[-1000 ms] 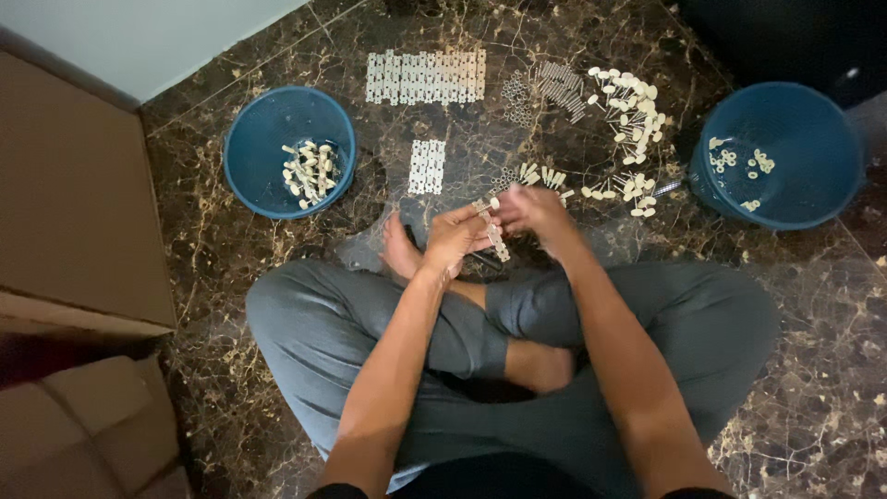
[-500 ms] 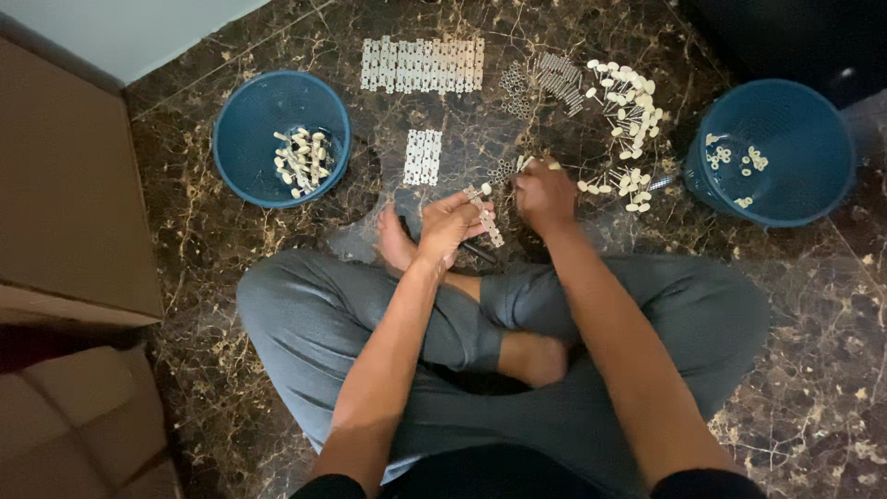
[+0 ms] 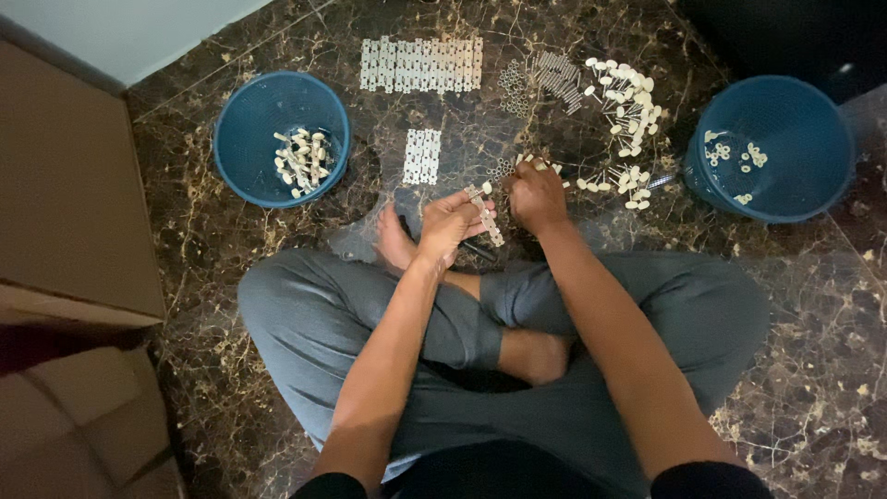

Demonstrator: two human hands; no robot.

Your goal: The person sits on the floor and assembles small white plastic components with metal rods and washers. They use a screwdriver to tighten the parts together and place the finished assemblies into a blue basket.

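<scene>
White strip (image 3: 486, 215) slants away from the pinching left hand (image 3: 446, 225) toward the right hand (image 3: 537, 195), whose curled fingers hide their grip.

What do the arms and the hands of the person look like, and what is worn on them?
Both forearms are bare. Black sleeves cover only the upper arms, at the bottom edge of the picture. The left hand and the right hand are bare too: no gloves, and no watch or ring that I can make out.
</scene>
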